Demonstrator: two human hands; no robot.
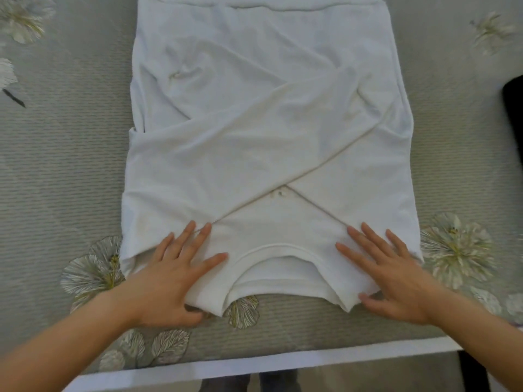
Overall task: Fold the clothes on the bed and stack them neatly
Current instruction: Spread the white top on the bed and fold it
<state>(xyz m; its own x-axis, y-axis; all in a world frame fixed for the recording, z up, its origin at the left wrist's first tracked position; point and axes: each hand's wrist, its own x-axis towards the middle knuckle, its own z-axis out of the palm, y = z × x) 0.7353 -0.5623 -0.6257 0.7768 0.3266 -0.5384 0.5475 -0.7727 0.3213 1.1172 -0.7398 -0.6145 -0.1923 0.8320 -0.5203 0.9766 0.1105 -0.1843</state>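
A white long-sleeved shirt [263, 131] lies flat on the bed, collar [276, 250] toward me, its two sleeves folded over the body so that they cross in an X. My left hand [172, 275] lies on the shirt's left shoulder, fingers spread on top and thumb tucked under the near edge. My right hand [396, 278] mirrors it on the right shoulder, fingers flat on the cloth and thumb at the edge beneath it.
The bed has a grey-green ribbed cover [65, 154] with embroidered flowers. A dark object [513, 106] sits at the right edge. The bed's white front border [254, 366] runs just below my arms.
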